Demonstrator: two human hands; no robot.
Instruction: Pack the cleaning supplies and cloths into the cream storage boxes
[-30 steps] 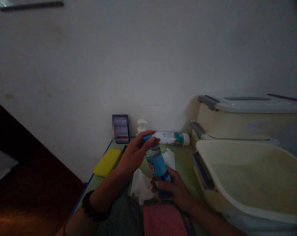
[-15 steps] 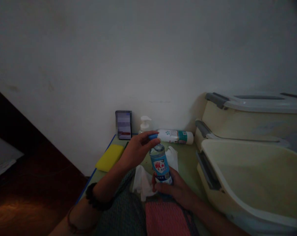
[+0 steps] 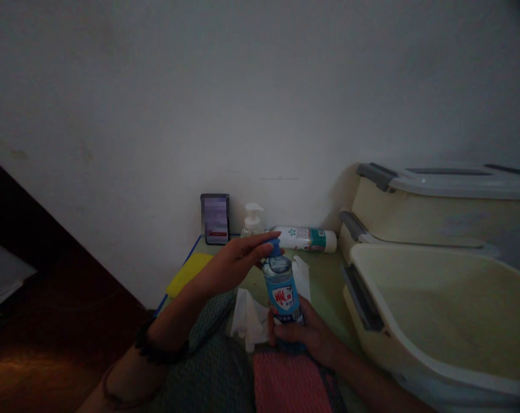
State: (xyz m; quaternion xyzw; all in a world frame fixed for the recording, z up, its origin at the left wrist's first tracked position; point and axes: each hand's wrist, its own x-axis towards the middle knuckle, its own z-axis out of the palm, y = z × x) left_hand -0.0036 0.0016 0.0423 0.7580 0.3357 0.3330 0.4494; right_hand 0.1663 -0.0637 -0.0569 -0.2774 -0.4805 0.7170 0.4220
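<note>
A small clear bottle (image 3: pixel 282 289) with a blue label and a blue cap (image 3: pixel 276 248) stands upright over the green table (image 3: pixel 324 281). My right hand (image 3: pixel 305 331) grips its lower part from the right. My left hand (image 3: pixel 238 261) reaches across from the left, fingertips pinched on the cap at the bottle's top. A dark band circles my left wrist. White tissue (image 3: pixel 250 318) lies crumpled just left of the bottle, and another piece (image 3: pixel 301 275) lies behind it.
A big cream tub (image 3: pixel 453 321) fills the right, with lidded cream bins (image 3: pixel 440 201) behind. Along the wall stand a phone (image 3: pixel 217 219), a pump bottle (image 3: pixel 251 221) and a lying white tube (image 3: pixel 305 238). A yellow pad (image 3: pixel 182 275) is left; checked (image 3: pixel 219 373) and pink cloths (image 3: pixel 285 384) lie near.
The bottle has turned so its red-lettered label faces me more squarely. My left hand's fingers have shifted on the cap, and the left forearm has dropped lower. The view shifted slightly.
</note>
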